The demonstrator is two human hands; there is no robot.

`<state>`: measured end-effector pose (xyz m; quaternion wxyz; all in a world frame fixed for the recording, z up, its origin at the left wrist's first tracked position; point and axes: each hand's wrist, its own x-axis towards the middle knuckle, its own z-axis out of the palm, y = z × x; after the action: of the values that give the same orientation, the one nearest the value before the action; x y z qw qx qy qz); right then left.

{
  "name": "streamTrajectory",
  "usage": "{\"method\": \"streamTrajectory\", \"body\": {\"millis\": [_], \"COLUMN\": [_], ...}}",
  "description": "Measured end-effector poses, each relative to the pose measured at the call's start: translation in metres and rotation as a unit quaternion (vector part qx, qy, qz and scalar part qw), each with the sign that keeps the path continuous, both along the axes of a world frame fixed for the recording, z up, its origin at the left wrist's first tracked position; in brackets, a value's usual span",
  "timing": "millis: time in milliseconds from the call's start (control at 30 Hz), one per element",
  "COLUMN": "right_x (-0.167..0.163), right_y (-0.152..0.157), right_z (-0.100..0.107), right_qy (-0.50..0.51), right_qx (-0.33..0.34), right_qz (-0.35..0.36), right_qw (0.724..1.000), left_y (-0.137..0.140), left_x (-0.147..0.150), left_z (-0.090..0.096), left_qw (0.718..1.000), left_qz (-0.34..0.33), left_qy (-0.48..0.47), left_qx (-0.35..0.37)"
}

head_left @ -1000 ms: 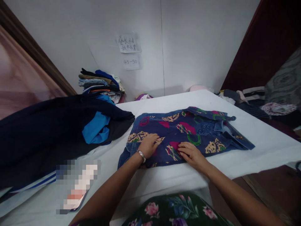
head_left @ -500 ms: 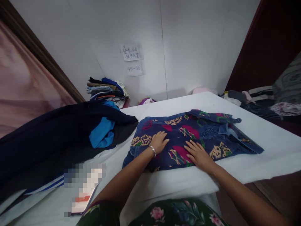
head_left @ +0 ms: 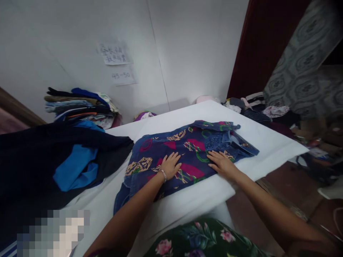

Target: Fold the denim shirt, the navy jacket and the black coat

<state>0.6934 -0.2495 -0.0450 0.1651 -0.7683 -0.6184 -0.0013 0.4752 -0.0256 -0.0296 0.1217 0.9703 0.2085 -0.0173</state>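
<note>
A patterned denim jacket [head_left: 150,146] lies folded lengthwise on the white-covered table [head_left: 171,125], its collar end toward the right. Flat on its middle, near the front edge, rests my left hand [head_left: 170,163], fingers spread, a silver bracelet at the wrist. My right hand [head_left: 221,163] is also laid flat on the jacket, closer to the collar, with fingers extended. Neither hand grips the cloth. At the lower left the hem end sticks out past my left forearm.
Dark garments [head_left: 112,142] with a bright blue piece [head_left: 77,169] are heaped on the left. Behind them stands a stack of folded clothes [head_left: 77,103]. More clothes [head_left: 257,107] lie beyond the table's far right edge. Handwritten paper notes [head_left: 115,53] hang on the wall.
The view has swung to the right. My right hand has slid along the jacket toward the collar, and my left hand has moved toward its middle.
</note>
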Motion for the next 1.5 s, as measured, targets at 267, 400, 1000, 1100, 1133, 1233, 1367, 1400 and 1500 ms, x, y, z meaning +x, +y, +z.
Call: {"method": "streamTrajectory", "body": {"millis": [267, 400, 1000, 1100, 1133, 1233, 1367, 1400, 1500], "right_x": [0.018, 0.026, 0.039, 0.028, 0.023, 0.010, 0.006, 0.007, 0.008], "right_y": [-0.045, -0.056, -0.064, -0.060, -0.057, -0.046, -0.035, -0.034, -0.033], "right_z": [0.003, 0.000, -0.008, -0.001, 0.002, 0.009, 0.008, 0.007, 0.005], "right_qy": [-0.029, -0.037, -0.002, 0.015, 0.020, 0.023, 0.029, 0.034, 0.049], "right_qx": [0.110, 0.118, 0.170, 0.175, 0.169, 0.151, 0.120, 0.113, 0.109], "right_qz": [-0.024, -0.010, -0.028, -0.006, 0.012, 0.059, 0.055, 0.053, 0.061], "right_qw": [0.993, 0.992, 0.985, 0.984, 0.985, 0.987, 0.991, 0.992, 0.991], "left_y": [-0.025, -0.051, -0.055, -0.056, -0.056, -0.057, -0.055, -0.054, -0.051], "left_x": [0.029, 0.061, 0.084, 0.095, 0.099, 0.111, 0.120, 0.122, 0.126], "left_z": [0.018, 0.021, 0.004, 0.009, 0.009, 0.009, 0.008, 0.007, 0.006], "left_qw": [0.997, 0.990, 0.992, 0.993, 0.993, 0.994, 0.993, 0.993, 0.991], "left_qz": [0.021, -0.110, -0.098, -0.048, -0.037, -0.011, 0.044, 0.056, 0.078], "left_qy": [-0.071, -0.084, -0.080, -0.098, -0.105, -0.112, -0.104, -0.103, -0.101], "left_qx": [-0.004, 0.001, -0.027, -0.034, -0.029, -0.009, -0.020, -0.028, -0.044]}}
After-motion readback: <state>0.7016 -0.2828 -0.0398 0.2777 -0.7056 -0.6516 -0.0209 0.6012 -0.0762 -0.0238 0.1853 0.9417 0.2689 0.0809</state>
